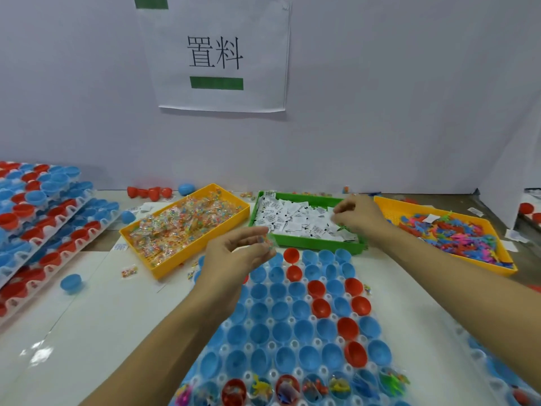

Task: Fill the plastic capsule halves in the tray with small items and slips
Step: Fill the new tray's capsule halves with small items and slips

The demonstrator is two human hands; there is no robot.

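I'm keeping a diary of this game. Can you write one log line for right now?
left hand: pinching bead packet over capsule tray | right hand: picking slip in green tray | nearest row filled

up on the pale wall hangs a white paper sign, two big black characters with a green bar beneath. over on the left of the white counter, stacked trays of capsule halves lean at a slant.
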